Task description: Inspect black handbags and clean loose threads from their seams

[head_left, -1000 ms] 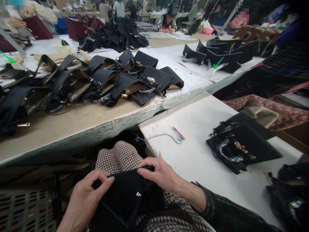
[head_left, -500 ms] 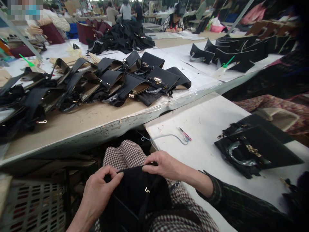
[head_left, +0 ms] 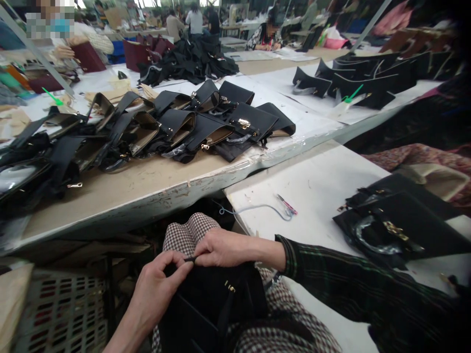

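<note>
A black handbag point(head_left: 221, 289) lies on my lap over checked cloth point(head_left: 189, 233), with small gold fittings on its face. My left hand point(head_left: 162, 279) pinches the bag's upper edge between thumb and fingers. Right beside it, my right hand point(head_left: 217, 249) grips the same edge, its fingers closed. A short dark strip of the edge shows between the two sets of fingertips. The lower part of the bag is dark and hard to make out.
Several unfinished black bags point(head_left: 176, 125) line the bench on the left. On the white table point(head_left: 312, 176) lie a small pink-handled tool point(head_left: 287, 204) on a blue cord and more black bags point(head_left: 397, 220). A plastic crate point(head_left: 62, 309) stands lower left. People sit farther back.
My right hand has slid left along the bag's edge until it is close to my left hand. My left hand keeps its pinch. The view has shifted slightly.
</note>
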Demonstrator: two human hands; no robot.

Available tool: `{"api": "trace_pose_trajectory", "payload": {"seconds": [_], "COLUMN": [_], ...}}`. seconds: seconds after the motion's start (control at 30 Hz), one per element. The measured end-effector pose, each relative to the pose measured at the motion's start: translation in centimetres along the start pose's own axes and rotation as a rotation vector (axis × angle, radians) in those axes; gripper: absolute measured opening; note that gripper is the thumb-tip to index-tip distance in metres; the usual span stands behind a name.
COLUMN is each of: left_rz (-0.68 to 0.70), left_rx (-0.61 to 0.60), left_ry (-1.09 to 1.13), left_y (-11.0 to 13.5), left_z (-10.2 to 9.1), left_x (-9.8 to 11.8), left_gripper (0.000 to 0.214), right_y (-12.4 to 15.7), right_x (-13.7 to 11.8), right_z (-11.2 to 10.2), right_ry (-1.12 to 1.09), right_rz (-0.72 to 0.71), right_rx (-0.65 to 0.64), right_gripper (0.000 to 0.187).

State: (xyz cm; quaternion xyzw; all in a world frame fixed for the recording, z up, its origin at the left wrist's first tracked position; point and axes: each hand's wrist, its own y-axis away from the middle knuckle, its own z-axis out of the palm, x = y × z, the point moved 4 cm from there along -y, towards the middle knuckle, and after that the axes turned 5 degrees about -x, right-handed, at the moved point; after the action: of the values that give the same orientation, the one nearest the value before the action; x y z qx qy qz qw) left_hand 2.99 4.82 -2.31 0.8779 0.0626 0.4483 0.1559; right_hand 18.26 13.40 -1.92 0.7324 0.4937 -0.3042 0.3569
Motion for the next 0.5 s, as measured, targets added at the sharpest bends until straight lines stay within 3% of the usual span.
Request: {"api": "trace_pose_trajectory", "payload": {"seconds": [0.5], "left_rz": [-0.012], "left_rx": [0.06], "left_ry": [0.078], "left_y": [-0.11], "left_z": [-0.26], "left_x": [-0.47], "left_gripper": [0.032], "right_y": [0.88], "right_x": [-0.78], "right_z": [-0.01], "right_ry": [0.133], "right_rz": [0.08], "right_rx": [0.066], "right_gripper": [0.02]}}
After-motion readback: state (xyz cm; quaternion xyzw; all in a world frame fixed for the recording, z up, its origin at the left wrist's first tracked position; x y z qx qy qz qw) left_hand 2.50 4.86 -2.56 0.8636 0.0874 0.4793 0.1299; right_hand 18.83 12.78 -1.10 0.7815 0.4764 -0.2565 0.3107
